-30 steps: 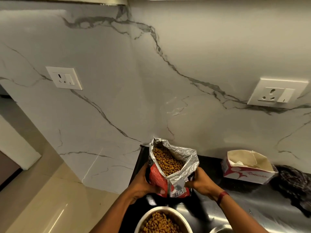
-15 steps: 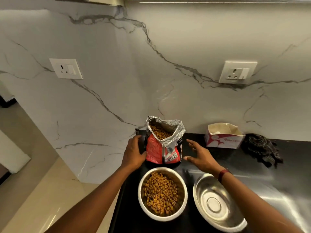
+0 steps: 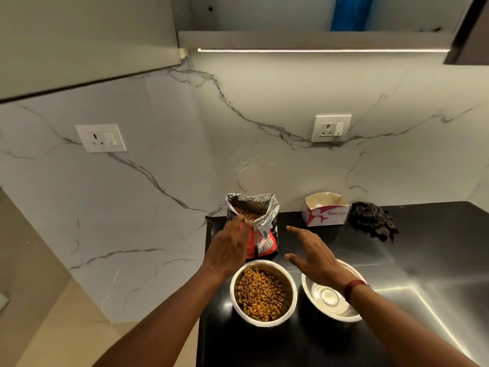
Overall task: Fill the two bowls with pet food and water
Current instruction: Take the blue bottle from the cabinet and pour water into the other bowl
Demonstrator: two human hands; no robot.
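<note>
Our left hand [image 3: 229,247] is flat against the near side of the food bag [image 3: 262,229], fingers loose, nothing clasped in its grip. Our right hand [image 3: 312,254] hovers spread wide, released, above the far rim of the empty bowl [image 3: 332,304] and just beside the bag without touching it. A second ago both hands had the bag pinched between them; now it stands upright on its own at the back of the black table [image 3: 397,260], mouth gaping, kibble showing inside. So the pour looks finished, we reckon. The food bowl [image 3: 263,292] sits right in front of the bag, heaped with brown pellets. Next to it, on the right, the second steel bowl is dry and shining, so that's the half of the job left: water. Further back a torn tissue box [image 3: 326,211] and a dark checked cloth [image 3: 373,221] rest against the marble wall. No tap or jug in view, so we cannot tell where the water will come from.
</note>
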